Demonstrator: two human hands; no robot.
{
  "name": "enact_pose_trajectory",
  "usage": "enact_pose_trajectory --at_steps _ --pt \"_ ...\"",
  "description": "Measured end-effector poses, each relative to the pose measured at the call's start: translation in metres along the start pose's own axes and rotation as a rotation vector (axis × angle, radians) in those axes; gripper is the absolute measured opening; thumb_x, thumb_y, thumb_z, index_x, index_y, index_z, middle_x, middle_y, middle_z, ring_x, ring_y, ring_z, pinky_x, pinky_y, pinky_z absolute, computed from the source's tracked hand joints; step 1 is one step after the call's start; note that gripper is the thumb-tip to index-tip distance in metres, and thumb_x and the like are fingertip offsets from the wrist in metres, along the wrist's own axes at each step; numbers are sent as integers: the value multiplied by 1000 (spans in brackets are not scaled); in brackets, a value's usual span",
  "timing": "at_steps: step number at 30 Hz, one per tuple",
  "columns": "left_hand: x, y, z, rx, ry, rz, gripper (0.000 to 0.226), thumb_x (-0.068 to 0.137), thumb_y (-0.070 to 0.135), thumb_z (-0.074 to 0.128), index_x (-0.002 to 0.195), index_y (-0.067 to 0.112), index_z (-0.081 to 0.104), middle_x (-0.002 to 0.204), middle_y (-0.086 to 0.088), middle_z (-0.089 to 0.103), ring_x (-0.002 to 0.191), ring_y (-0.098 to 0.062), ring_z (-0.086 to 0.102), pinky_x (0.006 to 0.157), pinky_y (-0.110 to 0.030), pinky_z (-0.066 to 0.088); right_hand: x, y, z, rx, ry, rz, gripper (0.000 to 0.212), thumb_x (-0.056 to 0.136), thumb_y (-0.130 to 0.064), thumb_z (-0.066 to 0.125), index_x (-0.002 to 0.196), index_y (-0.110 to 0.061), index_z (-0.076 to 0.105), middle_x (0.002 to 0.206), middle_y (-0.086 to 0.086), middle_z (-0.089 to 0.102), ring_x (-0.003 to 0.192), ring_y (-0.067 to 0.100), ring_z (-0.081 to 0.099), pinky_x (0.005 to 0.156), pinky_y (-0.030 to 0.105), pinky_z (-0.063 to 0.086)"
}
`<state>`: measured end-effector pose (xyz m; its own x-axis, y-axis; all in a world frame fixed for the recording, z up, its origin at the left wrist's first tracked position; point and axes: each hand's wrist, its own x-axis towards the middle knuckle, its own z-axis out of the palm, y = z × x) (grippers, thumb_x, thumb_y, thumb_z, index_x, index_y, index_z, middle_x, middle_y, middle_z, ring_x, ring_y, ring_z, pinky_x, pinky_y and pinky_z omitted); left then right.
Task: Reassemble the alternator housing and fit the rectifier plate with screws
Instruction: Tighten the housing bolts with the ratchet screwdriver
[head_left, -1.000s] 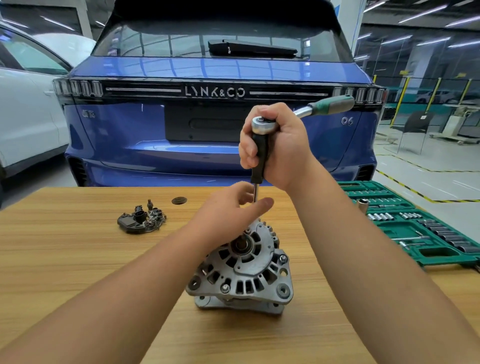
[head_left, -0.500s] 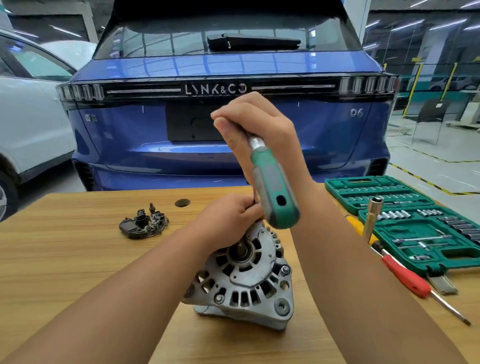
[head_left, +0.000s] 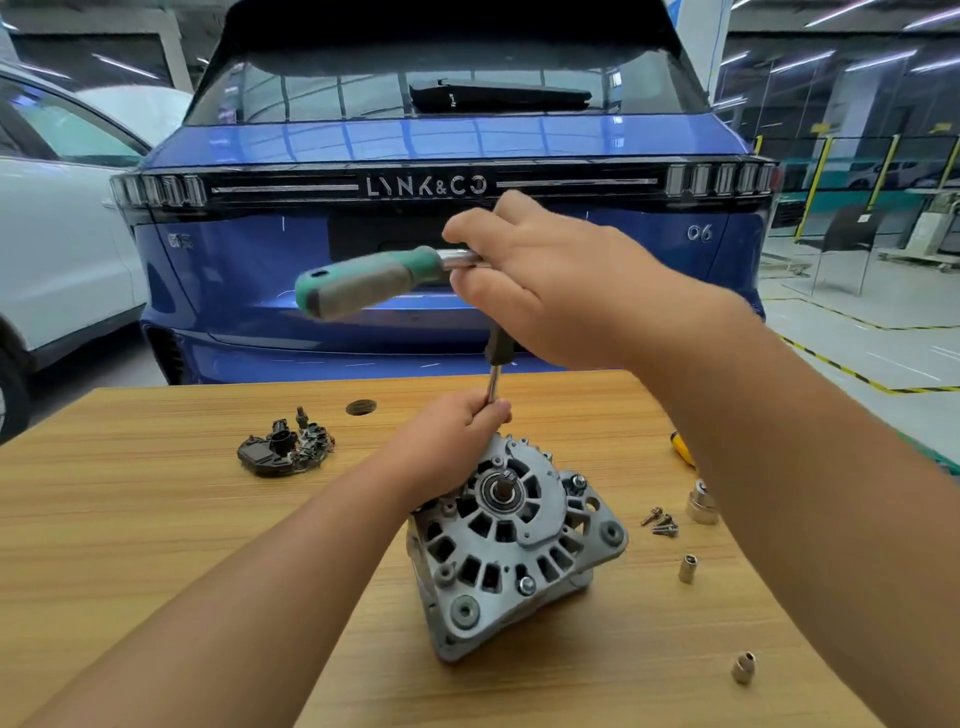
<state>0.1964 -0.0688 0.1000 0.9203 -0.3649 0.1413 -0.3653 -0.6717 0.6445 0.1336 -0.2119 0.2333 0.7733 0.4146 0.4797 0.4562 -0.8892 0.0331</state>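
Observation:
The grey alternator housing stands on the wooden table, its bearing end facing up. My left hand rests on its far rim and pinches the lower end of the extension bar. My right hand grips the head of the ratchet, whose green handle points left. The black rectifier plate lies apart at the left. A few loose screws lie to the right of the housing.
Small sockets and a larger socket lie on the table at right, beside a yellow tool tip. A round hole is near the far edge. A blue car stands behind the table.
The ratchet handle has swung from pointing right, past toward me, to pointing left. The view has shifted, so the green socket case is out of sight and the loose screws and sockets show.

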Motion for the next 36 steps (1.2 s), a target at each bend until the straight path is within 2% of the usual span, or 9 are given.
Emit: enact_pose_trajectory --at_steps 4,8,11,17,22,25,27,30,36 --pt "-6 2 3 -53 -4 -3 26 106 49 43 105 37 66 105 8 72 95 -14 66 79 -25 47 10 -1 -15 -55 -46 59 48 102 -55 40 79 -17 58 68 -4 60 62 17 52 53 32 30" --pt "-8 0 2 -115 1 25 22 105 52 43 114 44 62 109 23 69 103 0 63 85 -28 47 16 -1 -13 837 -143 338 29 99 -26 56 104 1 66 74 9 76 68 14 72 65 24 48" --pt "-10 -1 1 -186 18 41 24 104 54 42 112 44 63 111 26 68 106 8 60 92 -27 47 12 -5 6 1599 -65 443 12 100 -17 51 106 -6 54 81 15 73 77 25 74 81 35 49" --pt "-5 0 2 -180 37 -4 34 105 50 44 101 31 72 95 20 74 88 3 67 85 -30 51 4 -11 43 2201 365 418 22 102 -16 54 81 -19 49 76 -1 65 77 17 61 75 30 45" --pt "-3 -2 2 -177 27 -4 41 106 49 43 94 24 73 90 14 76 86 -6 70 80 -33 50 -3 -15 70 1926 640 41 12 104 -14 49 100 -20 58 109 8 67 92 28 65 85 41 48" --pt "-5 -1 3 -207 22 7 37 107 45 42 91 28 71 80 27 72 72 8 65 71 -27 47 -1 -13 80 1427 803 -60 20 101 -9 53 115 -15 67 124 8 64 108 31 67 90 48 56" --pt "-6 -2 5 -217 40 45 35 108 37 44 87 32 71 74 31 69 64 9 61 67 -28 51 1 -7 83 1094 883 -151 25 96 6 57 117 -5 68 126 17 57 115 19 63 94 39 54" --pt "-5 -8 5 -268 47 38 28 108 40 44 110 32 71 110 -3 75 91 -14 62 70 -23 54 0 -2 84 840 837 -188 34 87 23 52 112 7 69 114 20 52 100 8 54 89 20 46" --pt "-9 -5 3 -320 21 54 45 112 39 31 126 14 66 115 11 72 99 13 62 77 1 41 -13 -2 73 953 544 -202 49 86 -27 35 130 -18 57 115 -7 36 96 6 45 79 28 43"
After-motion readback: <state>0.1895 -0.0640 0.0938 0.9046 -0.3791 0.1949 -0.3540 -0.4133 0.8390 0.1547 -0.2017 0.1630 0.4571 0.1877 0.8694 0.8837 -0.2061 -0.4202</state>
